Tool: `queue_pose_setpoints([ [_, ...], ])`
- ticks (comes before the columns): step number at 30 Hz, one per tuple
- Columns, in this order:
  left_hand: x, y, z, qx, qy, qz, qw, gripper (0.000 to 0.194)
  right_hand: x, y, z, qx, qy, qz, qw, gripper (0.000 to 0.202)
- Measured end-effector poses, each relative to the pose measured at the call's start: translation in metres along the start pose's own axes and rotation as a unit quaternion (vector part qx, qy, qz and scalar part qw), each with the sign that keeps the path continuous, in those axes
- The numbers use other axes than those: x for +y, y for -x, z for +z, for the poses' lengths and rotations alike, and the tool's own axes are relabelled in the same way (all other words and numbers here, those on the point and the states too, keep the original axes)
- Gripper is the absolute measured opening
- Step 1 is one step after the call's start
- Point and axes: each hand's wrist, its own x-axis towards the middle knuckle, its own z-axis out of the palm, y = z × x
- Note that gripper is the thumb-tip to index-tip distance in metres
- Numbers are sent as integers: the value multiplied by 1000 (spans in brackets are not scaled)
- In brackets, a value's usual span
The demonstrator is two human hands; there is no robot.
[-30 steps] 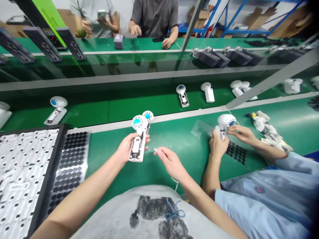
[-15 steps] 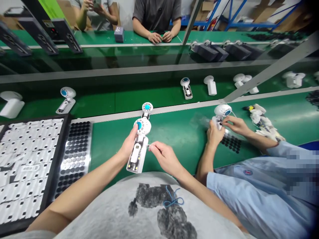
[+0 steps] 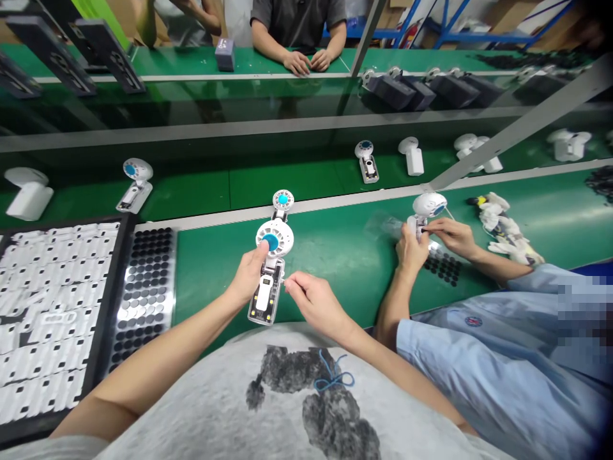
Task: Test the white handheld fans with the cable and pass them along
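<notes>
My left hand [image 3: 252,271] is closed around a white handheld fan [image 3: 278,241], thumb on its blue centre. The fan's round head points away from me, and its opened handle shows a circuit board with a white part over it. My right hand [image 3: 313,300] is pinched at the right side of the handle. Whatever is between those fingertips is too small to make out. Just beyond the held fan, another white fan with a blue centre [image 3: 283,200] lies at the table's far edge, partly hidden.
A black tray of white parts [image 3: 52,306] and a sheet of black discs [image 3: 148,281] lie at left. Several fans, one an opened fan [image 3: 366,163], sit on the green belt [image 3: 191,191]. At right, a co-worker's hands [image 3: 412,249] hold a fan near a slanted post [image 3: 507,131].
The held fan has turned so its open face points more toward me. My right hand stays pinched by its side. Fans on the belt have shifted slightly right.
</notes>
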Motion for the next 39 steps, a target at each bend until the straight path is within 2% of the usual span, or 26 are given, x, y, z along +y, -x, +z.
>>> queue_pose_setpoints([
  [3,5,3,-1,-3,-34,34,999,57,-1,3,3,20,55,-17,998,26],
  [7,4,2,-2,-5,-42,35,998,55,1,4,7,-3,105,-12,994,26],
  [10,0,1,-1,-10,2,-2,1000,58,6,4,9,-24,6,15,1000,28],
  [13,-2,2,5,-45,73,-32,996,62,6,5,6,1,-97,49,994,28],
  [16,-1,2,10,-56,124,-45,990,62,2,8,-3,45,-114,54,991,26],
  [19,2,0,13,-43,135,-61,988,62,-5,10,-9,46,-105,35,993,25],
  [22,1,-2,11,-25,122,-64,990,63,-9,11,-7,30,-81,6,996,24],
  [25,-4,-3,6,-5,90,-34,995,60,-9,11,-4,26,-40,-14,999,23],
  [31,-8,-1,2,-25,62,-30,997,63,-7,11,-4,7,9,-29,1000,24],
  [35,0,4,5,-19,-14,10,1000,60,-6,11,-5,-16,67,-9,998,24],
  [39,4,8,8,-33,-42,-4,999,57,-3,11,-2,-46,20,-1,999,25],
])
